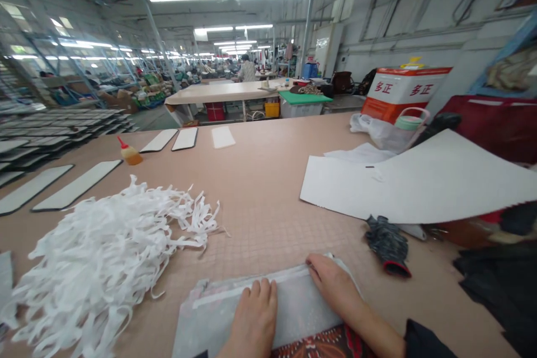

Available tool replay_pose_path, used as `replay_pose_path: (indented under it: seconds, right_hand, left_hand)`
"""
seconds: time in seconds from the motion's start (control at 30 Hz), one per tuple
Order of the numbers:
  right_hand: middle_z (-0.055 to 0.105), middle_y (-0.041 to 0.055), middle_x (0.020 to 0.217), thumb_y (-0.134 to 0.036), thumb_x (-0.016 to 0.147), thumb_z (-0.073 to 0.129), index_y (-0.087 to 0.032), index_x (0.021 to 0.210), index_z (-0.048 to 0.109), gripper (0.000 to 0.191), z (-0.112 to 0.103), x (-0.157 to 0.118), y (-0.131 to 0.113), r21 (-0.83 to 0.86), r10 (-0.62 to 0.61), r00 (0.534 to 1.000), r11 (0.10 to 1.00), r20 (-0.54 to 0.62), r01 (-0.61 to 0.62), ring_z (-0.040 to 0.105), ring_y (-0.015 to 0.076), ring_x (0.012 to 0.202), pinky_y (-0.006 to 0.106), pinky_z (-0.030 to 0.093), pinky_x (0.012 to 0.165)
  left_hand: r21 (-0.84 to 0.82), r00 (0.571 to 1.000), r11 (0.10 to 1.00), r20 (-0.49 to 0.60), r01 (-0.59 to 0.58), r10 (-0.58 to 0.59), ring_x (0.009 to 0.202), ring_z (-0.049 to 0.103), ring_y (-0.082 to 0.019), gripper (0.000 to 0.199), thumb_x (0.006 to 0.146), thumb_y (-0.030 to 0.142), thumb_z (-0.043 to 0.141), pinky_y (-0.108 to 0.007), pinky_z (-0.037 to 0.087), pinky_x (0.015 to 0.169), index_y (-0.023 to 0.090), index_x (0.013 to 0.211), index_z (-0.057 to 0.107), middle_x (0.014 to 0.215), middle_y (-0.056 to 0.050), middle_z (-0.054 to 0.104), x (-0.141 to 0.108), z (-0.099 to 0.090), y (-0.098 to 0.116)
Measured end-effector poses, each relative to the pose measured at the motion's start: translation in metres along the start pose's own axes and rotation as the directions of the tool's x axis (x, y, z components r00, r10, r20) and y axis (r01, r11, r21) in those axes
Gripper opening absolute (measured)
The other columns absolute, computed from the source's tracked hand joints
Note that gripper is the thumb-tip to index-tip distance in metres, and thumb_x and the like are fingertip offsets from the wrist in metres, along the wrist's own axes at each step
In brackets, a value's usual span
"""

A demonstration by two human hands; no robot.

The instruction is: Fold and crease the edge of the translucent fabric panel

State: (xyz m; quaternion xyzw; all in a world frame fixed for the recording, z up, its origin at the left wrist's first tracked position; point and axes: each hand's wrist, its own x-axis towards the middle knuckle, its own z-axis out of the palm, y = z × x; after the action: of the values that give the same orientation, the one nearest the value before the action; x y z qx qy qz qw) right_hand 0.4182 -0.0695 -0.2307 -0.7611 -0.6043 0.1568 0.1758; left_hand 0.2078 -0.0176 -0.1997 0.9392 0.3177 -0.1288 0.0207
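A grey fabric piece [293, 305] lies in front of me at the table's near edge, with a white strip [222, 296] running along its far side. My left hand [257, 313] rests flat on this piece, fingers stretched forward over the strip. At the far right edge, my right hand [329, 282] has thumb and bent fingers closed on the fabric by the strip's end. A dark red patterned cloth [323, 344] shows below, under my right forearm. To the left spreads a large heap of white strips [109, 251].
A dark knitted glove [388, 246] with a red cuff lies to the right, near a big white sheet [403, 184]. Across the table are a glue bottle [131, 154] and several dark-edged white panels [79, 182]. A red-and-white box [398, 92] stands at the back right.
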Motion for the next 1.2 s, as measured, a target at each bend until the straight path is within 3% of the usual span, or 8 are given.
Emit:
replay_pose_path:
  seconds: [0.2,0.43,0.53,0.8,1.03,1.13,1.2]
  right_hand:
    - [0.063,0.0058,0.089,-0.014,0.078,0.04,-0.019,0.087,0.057,0.02,-0.01,0.001,0.005,0.019,0.081,0.997,0.997,-0.006,-0.081,0.056,0.0189,0.086,0.027,0.038,0.076]
    - [0.061,0.0058,0.09,-0.012,0.075,0.041,-0.018,0.086,0.055,0.019,-0.023,0.002,0.029,0.148,0.152,0.988,0.978,-0.018,-0.148,0.055,0.0165,0.086,0.024,0.038,0.077]
    - [0.061,0.0048,0.088,-0.011,0.073,0.041,-0.019,0.084,0.054,0.019,-0.027,0.002,0.031,0.148,0.173,0.985,0.975,-0.026,-0.168,0.054,0.0165,0.086,0.024,0.038,0.077]
    - [0.059,0.0043,0.087,-0.008,0.07,0.041,-0.019,0.085,0.052,0.022,-0.023,0.003,0.028,0.1,0.198,0.978,0.976,-0.063,-0.191,0.053,0.0163,0.085,0.024,0.038,0.076]
    - [0.059,0.004,0.084,-0.006,0.072,0.039,-0.018,0.085,0.053,0.022,-0.03,0.005,0.041,0.073,0.247,0.966,0.968,-0.082,-0.241,0.055,0.0157,0.079,0.024,0.039,0.07]
    - [0.058,0.0065,0.086,-0.004,0.077,0.036,-0.018,0.086,0.055,0.025,-0.026,0.0,0.028,-0.064,0.187,0.969,0.978,-0.163,-0.199,0.054,0.0176,0.083,0.027,0.039,0.073]
    - [0.059,0.006,0.087,-0.004,0.079,0.038,-0.019,0.087,0.056,0.025,-0.014,-0.006,0.006,-0.157,0.024,0.985,0.986,-0.172,-0.051,0.053,0.0187,0.085,0.029,0.039,0.077]
  left_hand:
    - [-0.009,0.998,1.0,-0.056,0.008,-0.009,0.105,0.045,-0.025,0.046,0.08,0.002,0.032,-0.041,0.037,0.086,0.013,0.123,0.044,0.12,-0.013,0.05,0.013,0.027,0.011]
    - [0.049,0.986,0.997,-0.151,-0.059,0.066,0.109,0.043,-0.025,0.051,0.075,-0.002,0.035,-0.038,0.037,0.088,0.014,0.123,0.045,0.121,-0.012,0.05,0.012,0.033,0.004]
    - [0.077,0.983,0.997,-0.182,-0.026,0.039,0.106,0.046,-0.024,0.054,0.074,-0.004,0.035,-0.037,0.038,0.085,0.016,0.123,0.046,0.118,-0.01,0.053,0.014,0.036,0.005]
    - [0.089,0.985,0.996,-0.171,-0.017,0.033,0.103,0.048,-0.024,0.059,0.073,-0.005,0.033,-0.037,0.041,0.082,0.019,0.125,0.044,0.118,-0.01,0.053,0.018,0.031,0.009]
    - [0.051,0.984,0.999,-0.175,-0.011,0.02,0.101,0.048,-0.024,0.055,0.076,-0.003,0.033,-0.038,0.041,0.082,0.019,0.125,0.045,0.116,-0.011,0.053,0.016,0.025,0.01]
    - [0.035,0.984,0.999,-0.176,-0.007,0.013,0.102,0.048,-0.025,0.052,0.078,-0.001,0.035,-0.039,0.04,0.082,0.02,0.124,0.045,0.116,-0.011,0.053,0.017,0.023,0.011]
    - [0.022,0.984,1.0,-0.177,0.002,0.002,0.104,0.048,-0.025,0.05,0.079,0.0,0.036,-0.04,0.04,0.084,0.021,0.124,0.045,0.117,-0.011,0.052,0.016,0.02,0.013]
